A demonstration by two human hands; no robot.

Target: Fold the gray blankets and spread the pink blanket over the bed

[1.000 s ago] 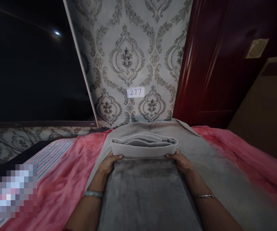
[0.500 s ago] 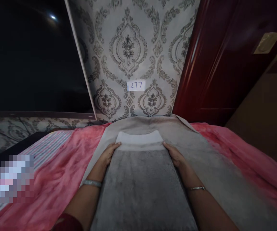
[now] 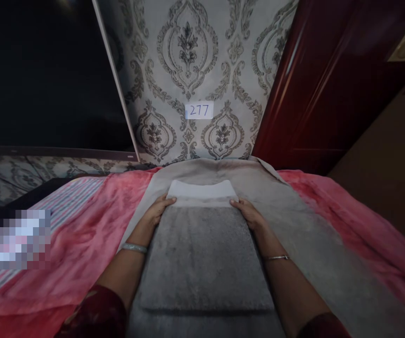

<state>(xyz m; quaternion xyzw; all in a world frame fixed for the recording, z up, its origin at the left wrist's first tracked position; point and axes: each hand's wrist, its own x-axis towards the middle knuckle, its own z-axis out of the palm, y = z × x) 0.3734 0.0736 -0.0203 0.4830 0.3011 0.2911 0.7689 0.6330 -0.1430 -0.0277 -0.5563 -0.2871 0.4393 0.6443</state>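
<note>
Folded grey cloth (image 3: pixel 205 258), near edge (image 3: pixel 207 310) now showing

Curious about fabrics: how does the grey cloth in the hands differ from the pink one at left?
The grey cloth has a white band at its far end; the pink cloth shows none. The grey cloth is smoother, the pink cloth rumpled. The left hand and right hand hold the grey cloth, not the pink cloth. Both are fabric.
</note>
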